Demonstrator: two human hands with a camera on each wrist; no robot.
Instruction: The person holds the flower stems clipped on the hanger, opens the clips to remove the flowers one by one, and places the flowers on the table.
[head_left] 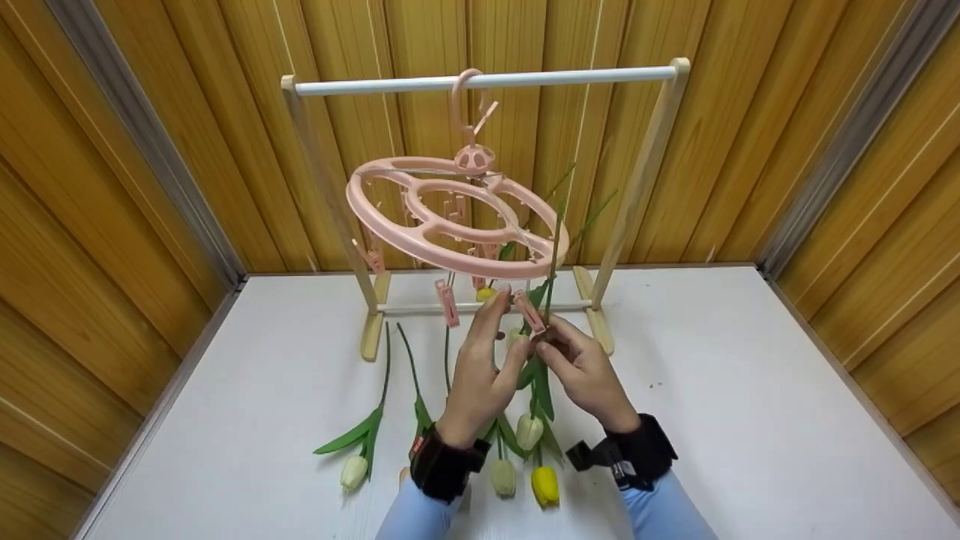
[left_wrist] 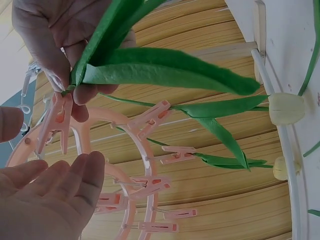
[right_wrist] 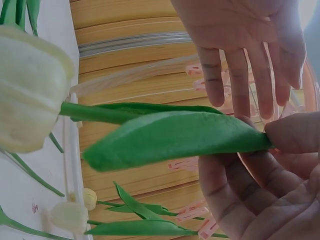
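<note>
My right hand (head_left: 589,367) pinches the green stem of a white tulip (right_wrist: 30,92) that hangs with its bloom downward. Its long leaf (right_wrist: 170,135) stretches away from my fingertips in the right wrist view. Right at the pinched spot is a pink clothespin (left_wrist: 59,117), its handles pointing toward my left hand (head_left: 480,375). That hand's fingers (left_wrist: 82,185) are extended, with the thumb apart, around the clothespin; a gap shows between them and it. Above both hands hangs a tilted pink round clip hanger (head_left: 457,266). Whether the clothespin's jaws grip the stem is hidden.
A wooden stand (head_left: 649,176) with a white bar (head_left: 570,77) carries the hanger. More pink clothespins (head_left: 447,302) dangle from it, some gripping tulips (left_wrist: 286,109). On the white table (head_left: 750,420) lie a white tulip (head_left: 354,474), a yellow tulip (head_left: 545,486) and others.
</note>
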